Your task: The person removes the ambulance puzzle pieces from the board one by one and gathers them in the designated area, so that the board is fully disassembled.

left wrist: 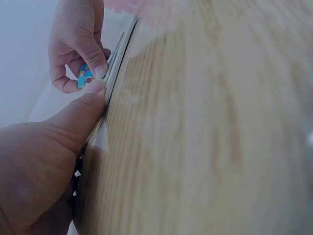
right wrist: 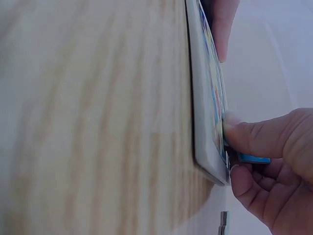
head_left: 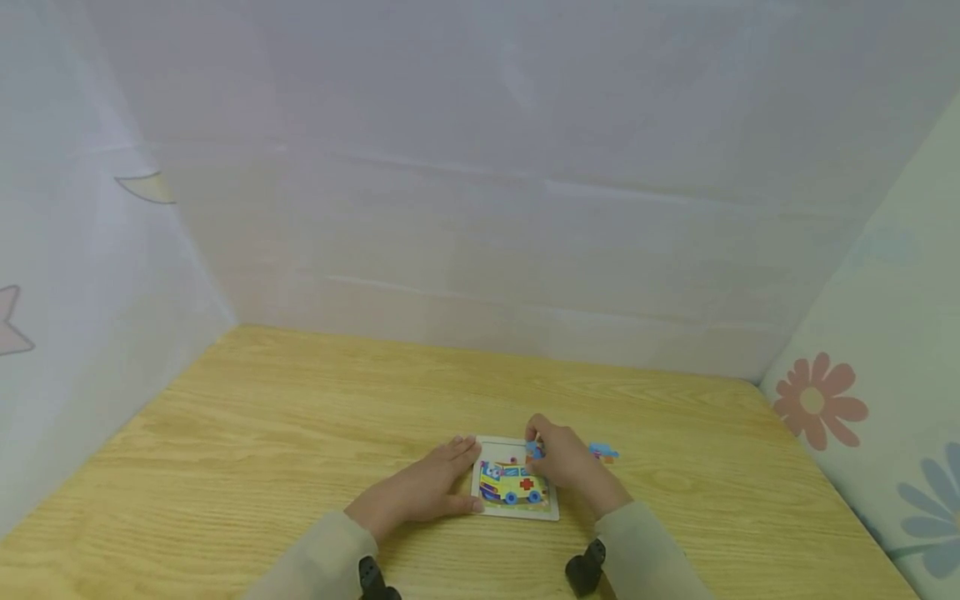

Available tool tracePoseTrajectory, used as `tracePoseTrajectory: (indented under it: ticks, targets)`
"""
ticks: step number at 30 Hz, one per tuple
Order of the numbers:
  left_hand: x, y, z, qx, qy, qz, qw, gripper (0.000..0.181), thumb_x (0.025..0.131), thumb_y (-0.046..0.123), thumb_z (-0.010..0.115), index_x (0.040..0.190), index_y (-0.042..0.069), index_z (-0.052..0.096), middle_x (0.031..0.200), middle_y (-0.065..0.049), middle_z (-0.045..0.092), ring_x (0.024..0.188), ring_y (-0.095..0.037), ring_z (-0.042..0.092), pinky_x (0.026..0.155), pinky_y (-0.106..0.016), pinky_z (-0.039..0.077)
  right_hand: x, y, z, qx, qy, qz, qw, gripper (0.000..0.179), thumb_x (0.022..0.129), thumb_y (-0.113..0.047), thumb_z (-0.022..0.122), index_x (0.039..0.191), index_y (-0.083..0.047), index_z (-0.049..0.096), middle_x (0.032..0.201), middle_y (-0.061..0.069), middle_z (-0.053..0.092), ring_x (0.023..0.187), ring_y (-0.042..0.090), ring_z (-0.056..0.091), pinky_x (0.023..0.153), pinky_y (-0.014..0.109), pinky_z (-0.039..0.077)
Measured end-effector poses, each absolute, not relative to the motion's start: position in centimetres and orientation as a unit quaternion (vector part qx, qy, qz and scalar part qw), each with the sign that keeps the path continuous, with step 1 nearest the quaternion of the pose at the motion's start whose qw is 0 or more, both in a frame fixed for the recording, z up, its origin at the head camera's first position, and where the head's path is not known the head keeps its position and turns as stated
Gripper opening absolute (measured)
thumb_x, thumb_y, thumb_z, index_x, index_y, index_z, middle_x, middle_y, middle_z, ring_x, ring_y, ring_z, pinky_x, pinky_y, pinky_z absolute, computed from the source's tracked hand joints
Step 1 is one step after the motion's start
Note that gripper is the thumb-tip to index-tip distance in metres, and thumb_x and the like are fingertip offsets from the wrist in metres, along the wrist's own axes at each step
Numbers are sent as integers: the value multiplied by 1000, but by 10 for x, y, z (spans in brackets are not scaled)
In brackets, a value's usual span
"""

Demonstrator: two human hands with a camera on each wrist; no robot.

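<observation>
A framed jigsaw puzzle [head_left: 517,515] with a yellow ambulance picture lies on the wooden table; bare backing shows along its upper part. My right hand [head_left: 567,458] pinches a blue puzzle piece [head_left: 533,450] over the upper right of the frame; the same piece [left wrist: 84,76] appears between thumb and fingers in the left wrist view. My left hand [head_left: 435,483] rests along the left edge, thumb at the lower left corner and straight fingers at the upper left. In the right wrist view the right thumb [right wrist: 254,137] touches the puzzle's surface.
Another blue and orange puzzle piece or pieces [head_left: 603,452] lie on the table just right of the right hand. Wood-grained tabletop [head_left: 300,400] stretches around the frame. Pale hanging sheets [head_left: 480,208] enclose the back and sides, printed with flowers at the right.
</observation>
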State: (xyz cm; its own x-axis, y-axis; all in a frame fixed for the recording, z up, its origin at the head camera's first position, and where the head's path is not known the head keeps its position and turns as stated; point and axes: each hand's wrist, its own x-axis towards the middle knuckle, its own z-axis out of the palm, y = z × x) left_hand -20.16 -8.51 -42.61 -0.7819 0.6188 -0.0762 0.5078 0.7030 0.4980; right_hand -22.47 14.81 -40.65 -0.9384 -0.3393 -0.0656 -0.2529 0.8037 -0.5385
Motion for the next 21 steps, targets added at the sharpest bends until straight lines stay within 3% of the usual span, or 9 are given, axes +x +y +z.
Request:
tracePoseTrajectory:
  ticks: [5,10,21]
  targets:
    - [-201,-86,-425,306,915,233,123,83,87,53,55,144,1,27,153,-13,20,141,-31,15,114,-47,17,-224,149,-407,-156,942,-285,81,30,80,-8,72,96,-13,46,68,1,44,53,13,32,47,24,28]
    - [-201,-86,-424,305,915,232,124,83,87,54,54,145,1,27,153,-13,20,141,-31,16,114,-47,17,-224,151,-410,-128,937,-317,75,29,79,-9,72,100,-15,52,77,4,53,60,15,40,51,25,34]
    - [-202,-83,-426,307,916,229,124,82,87,53,54,145,2,27,153,-13,20,141,-31,16,114,-46,17,-226,152,-412,-30,915,-397,74,25,80,-12,73,101,-12,60,79,5,53,66,17,47,53,25,40]
